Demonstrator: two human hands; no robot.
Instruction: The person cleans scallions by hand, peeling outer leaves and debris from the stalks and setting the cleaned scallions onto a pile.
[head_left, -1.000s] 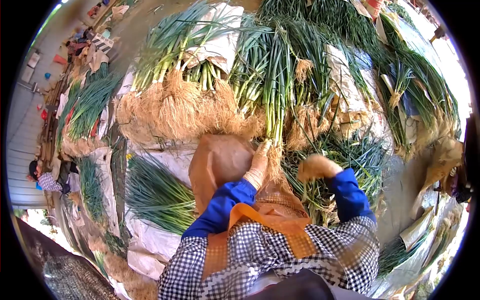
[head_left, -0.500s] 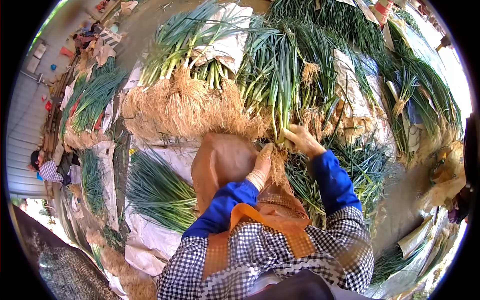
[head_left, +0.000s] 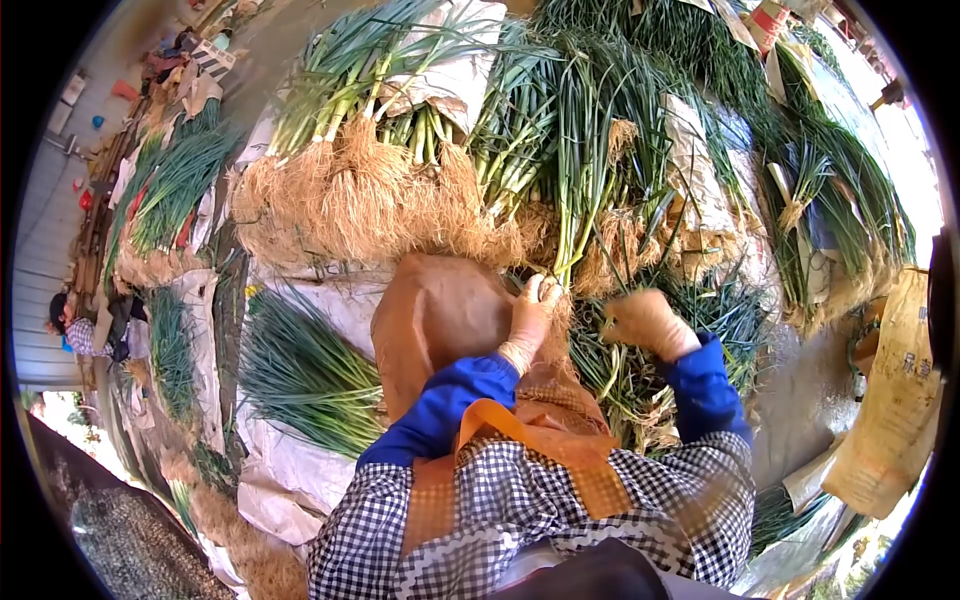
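Observation:
My left hand (head_left: 533, 312) is closed round the root end of a small bunch of green onions (head_left: 566, 225). Their pale stems point away from me, and the long leaves lie over the pile behind. Tan roots hang below my fingers. To the right of the bunch, my right hand (head_left: 648, 322) is apart from it, over a heap of loose green leaves (head_left: 620, 375). Its fingers are curled together and slightly blurred; whatever they may hold cannot be made out. A brown apron (head_left: 455, 310) covers my lap beneath the left hand.
Untrimmed green onions with bushy roots (head_left: 370, 195) lie in a row ahead. A bundle of green onions (head_left: 310, 370) rests on a white sheet (head_left: 290, 490) at left. More onions (head_left: 835, 190) and a yellowish sack (head_left: 890, 400) are on the right. Another person (head_left: 85, 335) is at far left.
My right hand has left the onion stems and moved right and slightly down, its fingers curling. My left hand still grips the bunch, in nearly the same place.

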